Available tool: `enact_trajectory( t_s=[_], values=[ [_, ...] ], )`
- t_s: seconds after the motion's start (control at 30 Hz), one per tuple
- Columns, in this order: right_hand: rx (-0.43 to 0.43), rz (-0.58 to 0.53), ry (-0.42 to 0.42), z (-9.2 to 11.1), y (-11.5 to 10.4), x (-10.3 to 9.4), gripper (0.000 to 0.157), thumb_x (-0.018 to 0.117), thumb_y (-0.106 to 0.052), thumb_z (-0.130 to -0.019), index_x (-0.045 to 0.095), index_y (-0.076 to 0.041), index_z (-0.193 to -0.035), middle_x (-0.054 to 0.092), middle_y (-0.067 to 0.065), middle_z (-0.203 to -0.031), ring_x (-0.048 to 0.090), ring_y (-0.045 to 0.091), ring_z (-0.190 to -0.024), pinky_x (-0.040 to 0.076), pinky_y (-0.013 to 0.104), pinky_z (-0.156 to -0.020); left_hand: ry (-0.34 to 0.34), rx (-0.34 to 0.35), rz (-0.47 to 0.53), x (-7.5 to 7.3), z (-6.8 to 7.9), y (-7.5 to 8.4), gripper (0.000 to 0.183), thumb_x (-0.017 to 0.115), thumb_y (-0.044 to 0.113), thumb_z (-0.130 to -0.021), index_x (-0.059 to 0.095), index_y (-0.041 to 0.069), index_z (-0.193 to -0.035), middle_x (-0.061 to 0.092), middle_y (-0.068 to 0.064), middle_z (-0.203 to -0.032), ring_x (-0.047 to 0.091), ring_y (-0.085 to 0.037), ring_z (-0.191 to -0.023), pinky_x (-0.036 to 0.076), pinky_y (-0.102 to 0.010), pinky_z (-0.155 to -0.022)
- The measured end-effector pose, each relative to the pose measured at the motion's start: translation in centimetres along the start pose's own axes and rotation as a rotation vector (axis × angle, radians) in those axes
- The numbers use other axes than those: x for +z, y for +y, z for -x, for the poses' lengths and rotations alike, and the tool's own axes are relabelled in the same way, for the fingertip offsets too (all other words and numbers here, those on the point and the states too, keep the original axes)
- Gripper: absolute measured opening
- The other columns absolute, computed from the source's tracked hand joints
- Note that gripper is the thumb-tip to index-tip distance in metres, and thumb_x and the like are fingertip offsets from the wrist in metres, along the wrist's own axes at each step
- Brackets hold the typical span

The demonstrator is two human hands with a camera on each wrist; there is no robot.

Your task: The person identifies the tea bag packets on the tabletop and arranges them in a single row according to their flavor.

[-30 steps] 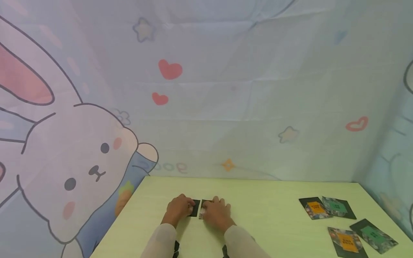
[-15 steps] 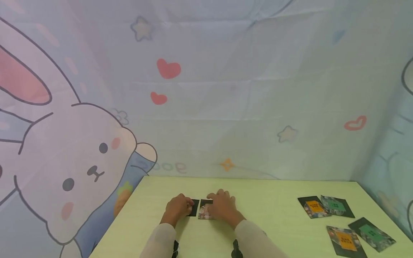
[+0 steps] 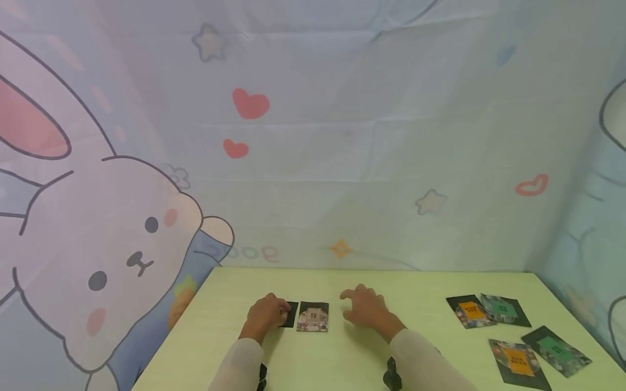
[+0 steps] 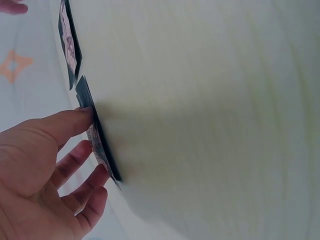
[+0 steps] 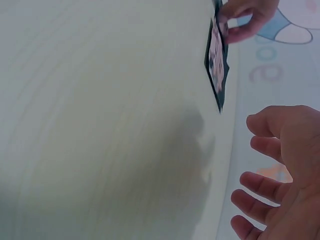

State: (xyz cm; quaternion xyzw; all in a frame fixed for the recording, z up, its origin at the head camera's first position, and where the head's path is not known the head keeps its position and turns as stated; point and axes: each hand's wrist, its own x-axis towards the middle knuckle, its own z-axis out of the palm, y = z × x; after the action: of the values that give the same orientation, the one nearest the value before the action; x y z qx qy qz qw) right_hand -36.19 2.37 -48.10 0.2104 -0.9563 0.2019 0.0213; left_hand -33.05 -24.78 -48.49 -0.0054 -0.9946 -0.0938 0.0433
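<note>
My left hand (image 3: 265, 315) holds a flat dark packet (image 3: 291, 314) by its edges on the table. In the left wrist view the thumb lies over the printed packet (image 4: 105, 152) and curled fingertips touch its side. Just right of it, a second flat packet (image 3: 313, 316) lies face up, dark at the top with a pale pink label over a picture. My right hand (image 3: 365, 309) hovers over the table to the right of that packet, holding nothing. Its fingers (image 5: 262, 185) are spread and loosely bent in the right wrist view. The left hand covers much of its packet.
At the table's right lie two orange-labelled packets (image 3: 471, 310) (image 3: 518, 361) and two green-labelled packets (image 3: 506, 309) (image 3: 557, 350). The back pair overlaps. A printed cloth (image 3: 313, 190) hangs behind the pale yellow table (image 3: 391, 369).
My right hand has let go of the pink-labelled packet and moved away to the right, uncovering it. The left hand stays on its packet. The head view has shifted slightly.
</note>
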Motion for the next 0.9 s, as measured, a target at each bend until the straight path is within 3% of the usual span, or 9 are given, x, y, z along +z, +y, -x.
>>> enact_trajectory(
  t_s=[0.3,0.77,0.9],
  values=[
    [0.048,-0.057,-0.017,1.6,5.1,-1.7,0.039,0.068,-0.020,-0.083,0.070,-0.019,-0.122,0.062,0.012,-0.115,0.052,0.025,-0.086,0.047,0.056,-0.076,-0.012,-0.002,0.013,0.0,-0.1,-0.1,0.015,0.076,0.017,-0.090,0.079,0.022,-0.104,0.064,-0.007,-0.104,0.060,-0.023,-0.078,0.055,-0.042,-0.071],
    [0.088,-0.004,-0.019,4.2,12.5,-5.1,0.033,0.070,-0.021,-0.087,0.070,-0.015,-0.120,0.062,0.013,-0.108,0.055,0.021,-0.079,0.046,0.043,-0.064,-0.026,0.001,0.029,-0.2,-0.1,0.2,0.015,0.074,0.017,-0.091,0.078,0.021,-0.106,0.064,-0.008,-0.107,0.058,-0.023,-0.079,0.054,-0.043,-0.072],
    [0.102,0.010,-0.018,4.9,14.3,-6.3,0.032,0.070,-0.022,-0.090,0.070,-0.013,-0.121,0.062,0.016,-0.110,0.057,0.023,-0.081,0.046,0.044,-0.064,-0.022,0.002,0.028,0.0,-0.2,0.1,0.015,0.074,0.017,-0.091,0.078,0.022,-0.105,0.064,-0.008,-0.107,0.058,-0.023,-0.078,0.054,-0.043,-0.072]
  ],
)
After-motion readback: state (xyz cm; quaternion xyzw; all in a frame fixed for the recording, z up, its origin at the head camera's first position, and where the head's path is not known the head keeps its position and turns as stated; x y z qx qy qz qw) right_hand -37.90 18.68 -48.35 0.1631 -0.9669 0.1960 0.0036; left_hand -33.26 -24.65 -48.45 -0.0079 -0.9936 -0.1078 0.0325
